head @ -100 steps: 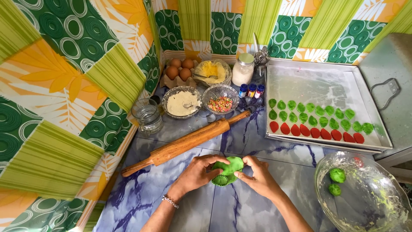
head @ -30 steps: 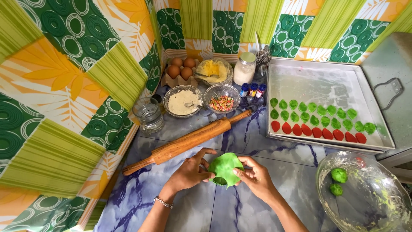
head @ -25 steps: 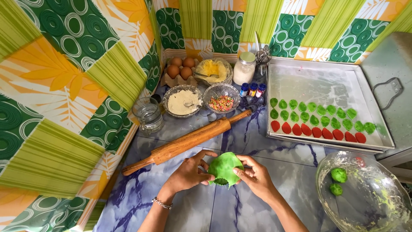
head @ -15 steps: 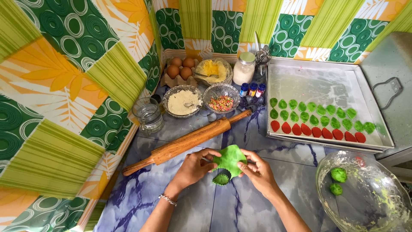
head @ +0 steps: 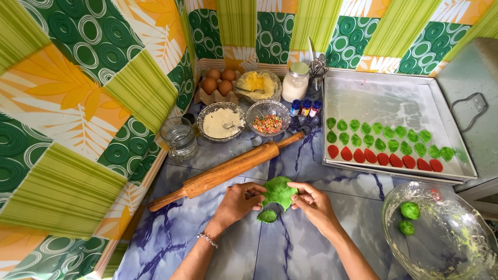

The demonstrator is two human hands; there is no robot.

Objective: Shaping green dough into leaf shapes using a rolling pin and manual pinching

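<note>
Flat green dough sheet (head: 278, 191) pinched between left hand (head: 239, 201) and right hand (head: 313, 203), fingers closed on opposite edges, raised just above blue-marbled surface (head: 228, 249), apparently to keep it from tearing. Small green dough disc (head: 267, 215) below, on surface. Wooden rolling pin (head: 228, 171) just behind hands. Metal tray (head: 456, 150) with green and red cut-outs far right, clear glass bowl (head: 441, 254) near right.

A home kitchen: rolling pin (head: 223, 171), eggs (head: 218, 82), baking tray (head: 456, 150).
</note>
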